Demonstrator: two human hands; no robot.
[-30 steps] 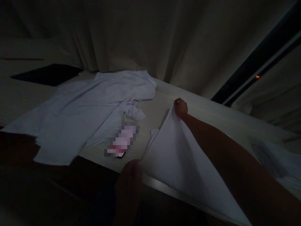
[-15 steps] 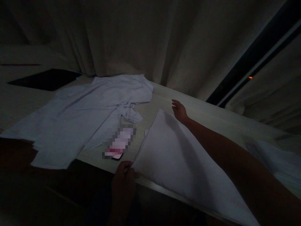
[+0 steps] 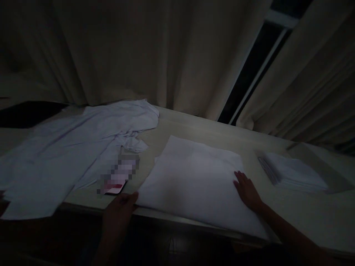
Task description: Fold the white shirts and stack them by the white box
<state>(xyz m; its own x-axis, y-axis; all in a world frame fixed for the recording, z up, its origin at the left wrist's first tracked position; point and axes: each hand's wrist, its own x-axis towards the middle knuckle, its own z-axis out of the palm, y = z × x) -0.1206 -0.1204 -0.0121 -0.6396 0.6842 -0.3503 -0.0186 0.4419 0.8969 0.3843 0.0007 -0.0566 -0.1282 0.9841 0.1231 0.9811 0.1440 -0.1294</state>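
A folded white cloth (image 3: 191, 177) lies flat along the front edge of the table, its exact kind not clear in the dim light. My left hand (image 3: 120, 207) pinches the cloth's near left corner. My right hand (image 3: 246, 190) rests on its right side with the fingers stretched out. To the left of the cloth is a phone (image 3: 119, 177) with a lit, blurred screen. Beyond the phone a white shirt (image 3: 80, 144) is spread out with wrinkles, and part of it hangs over the front edge.
A stack of folded white cloths (image 3: 294, 171) lies on the right of the pale table (image 3: 199, 125), beside a flat clear sheet (image 3: 330, 168). A dark flat item (image 3: 30, 113) is at the far left. Long curtains (image 3: 138, 55) hang along the back edge.
My right hand has come from beyond the cloth's far edge back down onto its right side. My left hand stays at the near left corner. The view has turned to the right.
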